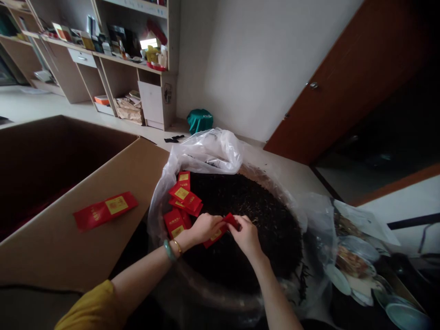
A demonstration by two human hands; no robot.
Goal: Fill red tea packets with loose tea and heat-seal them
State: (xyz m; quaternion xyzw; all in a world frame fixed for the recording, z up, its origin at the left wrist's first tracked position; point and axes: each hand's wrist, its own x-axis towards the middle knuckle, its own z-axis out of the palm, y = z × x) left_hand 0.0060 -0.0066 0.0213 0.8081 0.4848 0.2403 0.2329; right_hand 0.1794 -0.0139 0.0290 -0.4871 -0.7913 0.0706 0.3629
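Note:
Both of my hands pinch the top end of a small red packet (pixel 231 220), above a round tub of dark loose tea leaves (pixel 268 224). My left hand (pixel 206 228), with a green bangle and a gold one at its wrist, is closed at the packet's left side. From the right, my right hand (pixel 246 234) grips the same end between thumb and fingers. Below my left hand shows a bit of the packet's yellow label. Several more red packets (pixel 185 195) with yellow labels lie on the leaves at the tub's left side.
Clear plastic sheeting (pixel 220 149) lines the tub and bunches at its far rim. On the left, a cardboard box (pixel 137 160) bears a single red packet (pixel 105 211) on its flap. Bowls and lids (pixel 357 250) stand at right. Behind are shelves (pixel 151 98) and a door (pixel 309 78).

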